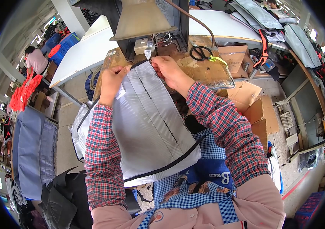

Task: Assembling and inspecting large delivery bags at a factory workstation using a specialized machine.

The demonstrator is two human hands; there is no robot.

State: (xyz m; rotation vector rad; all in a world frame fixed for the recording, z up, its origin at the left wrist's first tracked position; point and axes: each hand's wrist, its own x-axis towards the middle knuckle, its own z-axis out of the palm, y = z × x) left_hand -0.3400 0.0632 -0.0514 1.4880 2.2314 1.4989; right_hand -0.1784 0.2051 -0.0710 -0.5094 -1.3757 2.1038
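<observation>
A light grey fabric panel (147, 118) with black edging and a dark dashed line down it hangs over my lap. At its upper left corner, my left hand (113, 82) pinches the edge between thumb and fingers. My right hand (171, 72) closes on the upper right corner, close to the small metal head (148, 53) of a machine. Above that head is a tan cone-shaped hood (142, 21). A small white label (120, 92) shows on the panel beside my left hand. Exactly what the fingertips cover is hidden.
Black-handled scissors (201, 53) with a yellow-green strip lie on the worn wooden worktop (212, 74), right of the machine. Open cardboard boxes (260, 110) stand beside my right arm. Black sheets (65, 198) lie at lower left. Another person (38, 60) works at far left.
</observation>
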